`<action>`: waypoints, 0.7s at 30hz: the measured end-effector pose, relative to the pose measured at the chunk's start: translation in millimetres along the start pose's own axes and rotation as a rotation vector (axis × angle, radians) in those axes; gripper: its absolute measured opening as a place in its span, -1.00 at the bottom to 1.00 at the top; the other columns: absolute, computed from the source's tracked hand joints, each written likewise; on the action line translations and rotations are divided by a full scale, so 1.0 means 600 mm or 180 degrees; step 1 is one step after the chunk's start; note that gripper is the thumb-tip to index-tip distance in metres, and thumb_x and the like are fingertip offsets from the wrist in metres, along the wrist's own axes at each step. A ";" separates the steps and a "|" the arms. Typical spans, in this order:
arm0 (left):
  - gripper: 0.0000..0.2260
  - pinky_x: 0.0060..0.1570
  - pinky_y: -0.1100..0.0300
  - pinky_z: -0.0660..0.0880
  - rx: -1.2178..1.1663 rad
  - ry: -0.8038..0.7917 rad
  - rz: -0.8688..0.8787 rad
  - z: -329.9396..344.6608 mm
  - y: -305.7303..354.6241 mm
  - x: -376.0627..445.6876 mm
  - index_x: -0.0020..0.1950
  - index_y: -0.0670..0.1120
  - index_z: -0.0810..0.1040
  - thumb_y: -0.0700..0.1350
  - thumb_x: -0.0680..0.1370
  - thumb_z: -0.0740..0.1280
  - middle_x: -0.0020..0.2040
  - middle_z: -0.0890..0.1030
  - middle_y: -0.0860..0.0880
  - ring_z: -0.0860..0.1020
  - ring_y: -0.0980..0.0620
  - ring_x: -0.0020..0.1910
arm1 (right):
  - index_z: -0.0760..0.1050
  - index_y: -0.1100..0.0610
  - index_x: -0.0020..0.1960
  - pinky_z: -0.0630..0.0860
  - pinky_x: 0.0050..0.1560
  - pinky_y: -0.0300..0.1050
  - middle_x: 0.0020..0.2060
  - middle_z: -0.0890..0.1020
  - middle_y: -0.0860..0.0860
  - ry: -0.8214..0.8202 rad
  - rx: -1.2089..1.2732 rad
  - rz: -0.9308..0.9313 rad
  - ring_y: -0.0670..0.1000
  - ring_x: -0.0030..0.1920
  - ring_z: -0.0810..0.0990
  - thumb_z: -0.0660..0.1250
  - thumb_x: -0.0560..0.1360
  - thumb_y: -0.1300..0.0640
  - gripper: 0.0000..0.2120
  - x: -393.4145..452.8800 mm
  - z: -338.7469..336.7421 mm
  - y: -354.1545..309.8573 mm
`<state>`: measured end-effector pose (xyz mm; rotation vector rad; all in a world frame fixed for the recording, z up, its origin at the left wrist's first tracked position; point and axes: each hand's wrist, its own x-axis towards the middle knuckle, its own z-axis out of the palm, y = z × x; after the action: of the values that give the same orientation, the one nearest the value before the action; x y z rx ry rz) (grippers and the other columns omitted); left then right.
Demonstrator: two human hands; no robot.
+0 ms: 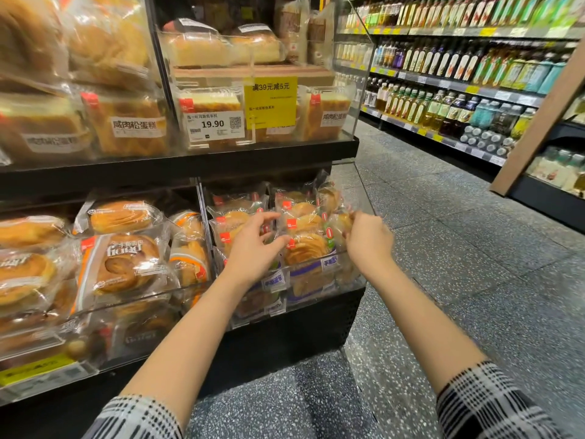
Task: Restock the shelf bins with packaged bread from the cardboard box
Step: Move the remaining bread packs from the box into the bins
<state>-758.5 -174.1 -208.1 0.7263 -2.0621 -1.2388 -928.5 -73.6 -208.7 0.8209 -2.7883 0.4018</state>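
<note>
Both hands reach into the lower right shelf bin [316, 267], the left hand [253, 245] on the bread packets [304, 245], the right hand [368, 237] at the bin's right end. Another bin [133, 299] lies left; a drinks shelf [443, 90] stands far right across the floor [443, 248].

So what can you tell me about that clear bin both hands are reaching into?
The clear bin looks like transparent acrylic, the right-end compartment of the lower black shelf. A clear divider separates it from the neighbouring bin. It is packed with wrapped bread packets. The left hand reaches over its front wall; the right hand grips a packet inside.
</note>
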 end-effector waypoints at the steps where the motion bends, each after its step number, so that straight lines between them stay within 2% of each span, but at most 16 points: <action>1: -0.62 0.14 0.32 0.35 -0.0007 0.0022 0.0029 -0.001 0.000 0.000 0.32 0.03 0.43 -0.12 0.52 0.38 0.39 0.40 0.04 0.41 0.04 0.32 | 0.52 0.18 0.13 0.38 -0.19 -0.13 0.05 0.59 0.10 -0.0048 -0.0182 0.0014 0.07 -0.05 0.56 0.22 0.58 0.26 -0.83 0.001 -0.001 -0.008; 3: -0.69 0.08 0.41 0.39 -0.0082 0.0160 0.0148 -0.001 0.003 -0.004 0.25 0.05 0.45 -0.13 0.53 0.38 0.29 0.45 0.09 0.44 0.13 0.22 | 0.50 0.22 0.18 0.43 0.02 -0.04 0.21 0.47 0.16 -0.0096 -0.0504 -0.0026 0.12 0.14 0.50 0.21 0.56 0.27 -0.77 -0.001 -0.004 -0.022; 4: -0.71 0.09 0.39 0.43 -0.0160 0.0298 0.0240 -0.002 0.006 -0.008 0.21 0.06 0.46 -0.15 0.52 0.37 0.22 0.48 0.13 0.45 0.16 0.18 | 0.50 0.22 0.19 0.41 0.11 -0.02 0.24 0.42 0.17 -0.0069 -0.0659 -0.0035 0.13 0.20 0.45 0.21 0.56 0.25 -0.77 -0.004 -0.007 -0.027; 6: -0.74 0.14 0.27 0.49 -0.0307 0.0635 0.0458 -0.002 0.011 -0.019 0.16 0.04 0.49 -0.19 0.52 0.38 0.10 0.51 0.18 0.49 0.20 0.14 | 0.48 0.20 0.21 0.36 0.14 -0.03 0.24 0.39 0.16 0.0045 -0.0921 -0.0077 0.13 0.22 0.37 0.18 0.57 0.22 -0.75 -0.009 -0.015 -0.028; 9: -0.77 0.13 0.25 0.52 -0.0495 0.0811 0.0636 -0.006 0.014 -0.036 0.14 -0.02 0.52 -0.21 0.51 0.38 0.08 0.55 0.12 0.52 0.17 0.14 | 0.39 0.17 0.29 0.33 0.13 -0.03 0.22 0.39 0.16 0.0286 -0.0904 -0.0250 0.13 0.21 0.34 0.23 0.56 0.13 -0.68 -0.017 -0.026 -0.016; 12: -0.79 0.08 0.25 0.55 -0.0514 0.0626 0.0764 -0.026 0.017 -0.055 0.12 -0.04 0.54 -0.23 0.51 0.38 0.07 0.59 0.03 0.56 0.13 0.09 | 0.38 0.16 0.25 0.31 0.14 0.00 0.18 0.42 0.15 0.0537 -0.0376 -0.0441 0.14 0.19 0.35 0.20 0.58 -0.03 -0.65 -0.034 -0.048 -0.015; 14: -0.80 -0.06 0.25 0.58 -0.0546 0.0478 0.0890 -0.053 0.018 -0.069 0.08 -0.01 0.54 -0.24 0.51 0.38 -0.01 0.62 -0.01 0.62 0.10 -0.05 | 0.40 0.14 0.22 0.30 0.15 0.00 0.16 0.45 0.13 0.0674 -0.0090 -0.0755 0.12 0.18 0.37 0.15 0.60 -0.03 -0.69 -0.048 -0.070 -0.031; 17: -0.86 -0.20 0.17 0.57 -0.0383 0.0330 0.0979 -0.109 0.007 -0.094 0.07 -0.09 0.56 -0.20 0.52 0.38 -0.16 0.65 -0.07 0.64 0.05 -0.27 | 0.49 0.10 0.15 0.33 0.10 0.01 0.03 0.56 0.07 0.0886 0.0374 -0.1291 0.09 0.08 0.49 0.06 0.63 -0.06 -0.68 -0.071 -0.106 -0.084; 19: -0.89 -0.24 0.13 0.56 -0.0198 0.0168 0.0822 -0.151 0.003 -0.116 0.06 -0.10 0.56 -0.18 0.54 0.36 -0.22 0.66 -0.08 0.64 0.00 -0.31 | 0.53 0.08 0.00 0.41 0.03 0.01 -0.14 0.61 0.03 0.0740 0.0670 -0.1597 0.07 -0.06 0.57 0.03 0.64 -0.10 -0.63 -0.091 -0.124 -0.130; 21: -0.89 -0.26 0.19 0.55 -0.0122 -0.0190 0.0435 -0.193 0.003 -0.138 0.05 -0.07 0.56 -0.23 0.55 0.33 -0.21 0.66 -0.08 0.64 0.00 -0.30 | 0.53 0.09 -0.03 0.50 -0.04 0.01 -0.17 0.62 0.04 0.0250 0.0821 -0.1832 0.10 -0.10 0.59 0.07 0.62 -0.10 -0.64 -0.115 -0.134 -0.177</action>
<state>-618.5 -179.3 -182.4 0.5272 -2.0926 -1.2326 -803.4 -99.8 -130.7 1.5608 -2.3077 0.6672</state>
